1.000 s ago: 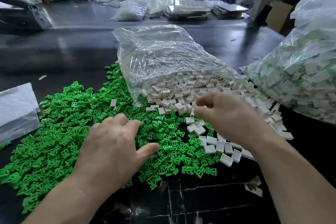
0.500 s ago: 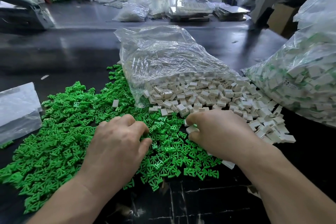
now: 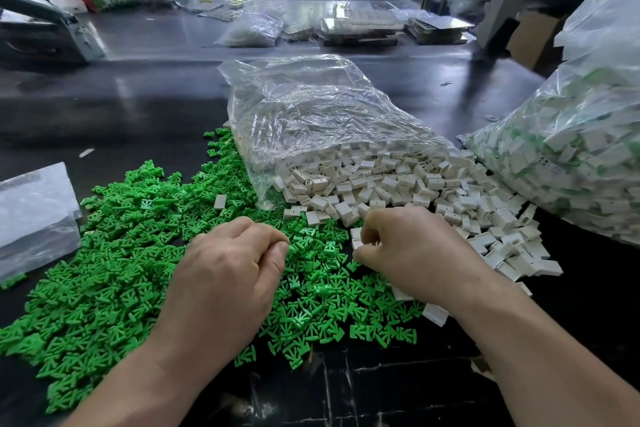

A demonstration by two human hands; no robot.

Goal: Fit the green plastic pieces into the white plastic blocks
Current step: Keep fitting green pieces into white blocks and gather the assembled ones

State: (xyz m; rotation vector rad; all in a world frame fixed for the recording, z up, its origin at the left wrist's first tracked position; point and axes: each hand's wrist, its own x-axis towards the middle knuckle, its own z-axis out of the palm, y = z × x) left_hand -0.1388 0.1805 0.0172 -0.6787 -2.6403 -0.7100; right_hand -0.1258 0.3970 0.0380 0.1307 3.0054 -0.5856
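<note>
Head view: white blocks (image 3: 356, 240) are now held inside right hand (image 3: 415, 253) fingers; left hand (image 3: 225, 274) fingers are curled over green pieces (image 3: 313, 255), grip unconfirmed; fitting is judged imminent.

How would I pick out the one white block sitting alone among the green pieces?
Find the clear bag spilling white blocks in the middle of the dark table, then look left of its mouth onto the green pile. The lone white block lies there, beyond the left hand, the only white one with green pieces on every side.
</note>
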